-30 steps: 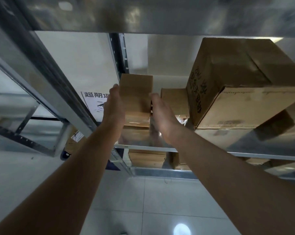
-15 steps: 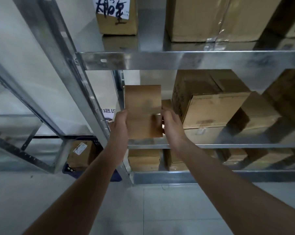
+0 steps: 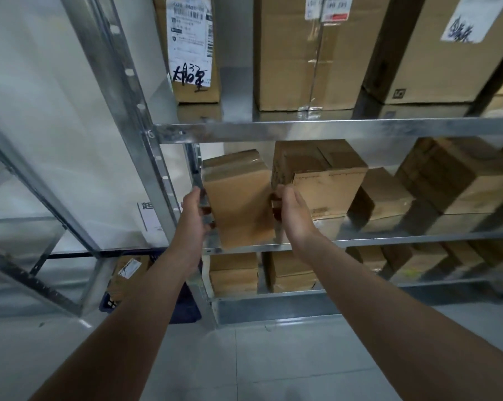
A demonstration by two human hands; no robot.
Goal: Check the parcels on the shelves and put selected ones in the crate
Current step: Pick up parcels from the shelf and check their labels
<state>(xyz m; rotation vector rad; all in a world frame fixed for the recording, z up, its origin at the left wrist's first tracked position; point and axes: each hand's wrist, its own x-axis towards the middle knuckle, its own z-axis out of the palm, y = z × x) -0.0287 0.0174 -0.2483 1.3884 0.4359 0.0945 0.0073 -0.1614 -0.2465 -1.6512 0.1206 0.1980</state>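
The parcel [image 3: 238, 204], a plain brown carton standing upright, is at the centre of the frame, at the left end of the middle shelf [image 3: 389, 241]. Its lower edge is level with the shelf's front rim; whether it rests there or is just lifted I cannot tell. The left hand [image 3: 193, 219] grips its left side with fingers curled round the edge, and the right hand [image 3: 294, 217] grips the right side the same way, so the carton is clamped between the two. No label shows on the face turned this way, so the check probably calls for turning it to bring another face round. To do that well, hold both sides firmly and draw it straight out towards the lower part of the frame before tilting, since the larger box [image 3: 328, 180] stands just beside it on the right and the metal upright [image 3: 160, 180] is near on the left. If it is chosen, the dark blue crate [image 3: 188, 309] sits on the floor at lower left, partly hidden behind the left forearm, with a labelled carton [image 3: 127, 273] in it; lower the parcel in rather than drop it
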